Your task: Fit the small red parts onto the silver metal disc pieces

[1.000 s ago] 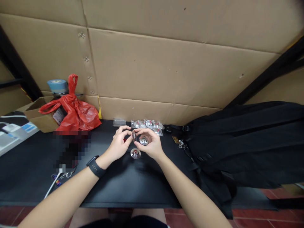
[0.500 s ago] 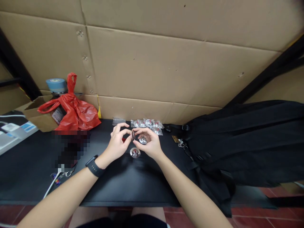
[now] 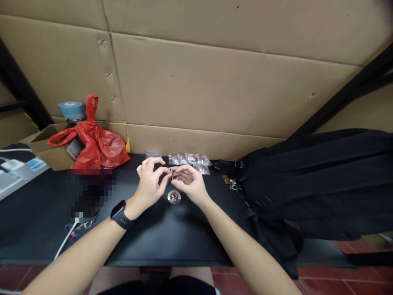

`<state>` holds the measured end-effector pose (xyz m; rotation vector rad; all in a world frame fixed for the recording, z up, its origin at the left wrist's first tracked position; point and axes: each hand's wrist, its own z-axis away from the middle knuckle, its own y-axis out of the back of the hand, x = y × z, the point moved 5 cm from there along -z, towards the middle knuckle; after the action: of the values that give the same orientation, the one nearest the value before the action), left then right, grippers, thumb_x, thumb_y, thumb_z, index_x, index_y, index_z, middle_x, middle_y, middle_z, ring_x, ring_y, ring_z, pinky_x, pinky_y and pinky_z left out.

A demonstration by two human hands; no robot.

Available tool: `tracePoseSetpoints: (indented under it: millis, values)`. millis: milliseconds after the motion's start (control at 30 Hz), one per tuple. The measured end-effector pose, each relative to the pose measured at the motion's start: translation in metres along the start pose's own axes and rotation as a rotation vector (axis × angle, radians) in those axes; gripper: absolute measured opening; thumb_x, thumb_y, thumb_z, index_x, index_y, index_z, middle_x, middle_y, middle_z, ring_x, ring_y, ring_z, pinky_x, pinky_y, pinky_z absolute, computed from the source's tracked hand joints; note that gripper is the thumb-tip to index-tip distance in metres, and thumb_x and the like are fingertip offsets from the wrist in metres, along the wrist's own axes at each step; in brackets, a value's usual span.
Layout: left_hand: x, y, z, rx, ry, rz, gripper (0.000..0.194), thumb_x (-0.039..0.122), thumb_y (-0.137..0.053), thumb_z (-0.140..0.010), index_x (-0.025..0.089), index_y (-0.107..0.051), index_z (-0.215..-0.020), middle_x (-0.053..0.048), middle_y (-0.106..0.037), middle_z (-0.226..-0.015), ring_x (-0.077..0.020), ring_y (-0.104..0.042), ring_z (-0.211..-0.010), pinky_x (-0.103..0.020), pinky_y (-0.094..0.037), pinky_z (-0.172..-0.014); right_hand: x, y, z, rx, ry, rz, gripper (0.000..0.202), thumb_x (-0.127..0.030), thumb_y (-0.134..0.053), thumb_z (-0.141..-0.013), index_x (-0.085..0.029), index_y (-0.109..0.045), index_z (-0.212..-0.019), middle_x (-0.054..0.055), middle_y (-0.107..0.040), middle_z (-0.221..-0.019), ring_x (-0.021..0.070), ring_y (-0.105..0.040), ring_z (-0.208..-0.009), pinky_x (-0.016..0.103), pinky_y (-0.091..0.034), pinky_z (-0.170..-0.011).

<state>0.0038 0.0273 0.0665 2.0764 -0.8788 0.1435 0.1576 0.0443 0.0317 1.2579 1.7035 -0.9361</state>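
Between my two hands a small silver finger cymbal (image 3: 172, 173) is held up, seen nearly edge-on. My left hand (image 3: 149, 180) pinches it from the left with thumb and index finger, the other fingers raised. From the right, thumb and fingertips of my right hand (image 3: 193, 184) close on the same disc. Some red cord (image 3: 160, 180) shows by the left fingers; whether it joins the disc I cannot tell. Just below the hands, another finger cymbal (image 3: 174, 197) with a red loop at its centre lies on the black tabletop (image 3: 172, 237). My right hand mostly hides a further silver disc.
Several bagged cymbals (image 3: 192, 159) lie at the back by the cardboard wall (image 3: 196, 90), near a clear plastic bag (image 3: 153, 155). At left are a red plastic bag (image 3: 102, 145), a cardboard box (image 3: 50, 153) and a power strip (image 3: 21, 176). A black backpack (image 3: 319, 180) fills the right.
The held cymbal has turned from slightly angled to nearly edge-on. My right fingers have shifted and now cover most of the disc behind them.
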Motion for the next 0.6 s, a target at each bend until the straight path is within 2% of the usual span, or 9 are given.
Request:
tracePoseSetpoints:
  millis: [133,233,333,467,600]
  values:
    - [-0.001,-0.003,-0.001,-0.052,0.081,0.064,0.013,0.029,-0.056,-0.092,0.023,-0.067,-0.091,-0.008,-0.056,-0.121,-0.0286,-0.047,-0.118,-0.045,-0.037,-0.097,-0.002,0.001,-0.002,-0.024,0.009,0.011,0.041,-0.034,-0.087,-0.065,-0.024,-0.059,-0.094,0.008,-0.071,-0.115,0.0206,-0.069,-0.1,0.034,-0.058,-0.082]
    - [-0.001,-0.003,0.0,-0.05,0.093,0.092,0.012,0.029,-0.057,-0.092,0.023,-0.068,-0.091,-0.008,-0.057,-0.12,-0.0277,-0.048,-0.116,-0.043,-0.038,-0.096,-0.002,0.001,-0.002,-0.028,0.003,0.008,0.043,-0.034,-0.089,-0.063,-0.024,-0.06,-0.093,0.007,-0.071,-0.114,0.0205,-0.07,-0.099,0.035,-0.057,-0.083]
    - [0.001,0.001,0.0,0.034,0.019,0.027,0.012,0.029,-0.06,-0.092,0.023,-0.07,-0.09,-0.008,-0.058,-0.117,-0.0286,-0.049,-0.115,-0.044,-0.037,-0.095,0.0,0.0,-0.002,-0.012,-0.033,-0.019,0.041,-0.038,-0.088,-0.065,-0.024,-0.061,-0.094,0.006,-0.072,-0.106,0.0194,-0.07,-0.093,0.035,-0.058,-0.083]
    - [0.006,0.01,0.002,0.198,-0.155,-0.099,0.011,0.028,-0.064,-0.091,0.024,-0.073,-0.088,-0.009,-0.063,-0.108,-0.0282,-0.051,-0.113,-0.045,-0.033,-0.094,0.003,-0.002,-0.002,-0.021,-0.067,-0.043,0.03,-0.047,-0.075,-0.08,-0.021,-0.066,-0.092,0.002,-0.07,-0.086,0.0152,-0.067,-0.078,0.031,-0.057,-0.076]
    - [0.009,0.013,0.003,0.263,-0.253,-0.165,0.009,0.027,-0.066,-0.09,0.024,-0.074,-0.086,-0.008,-0.065,-0.102,-0.0272,-0.053,-0.11,-0.043,-0.032,-0.091,0.003,-0.002,-0.003,-0.034,-0.063,-0.018,0.03,-0.049,-0.067,-0.086,-0.021,-0.069,-0.093,0.004,-0.069,-0.092,0.0139,-0.063,-0.075,0.029,-0.055,-0.07]
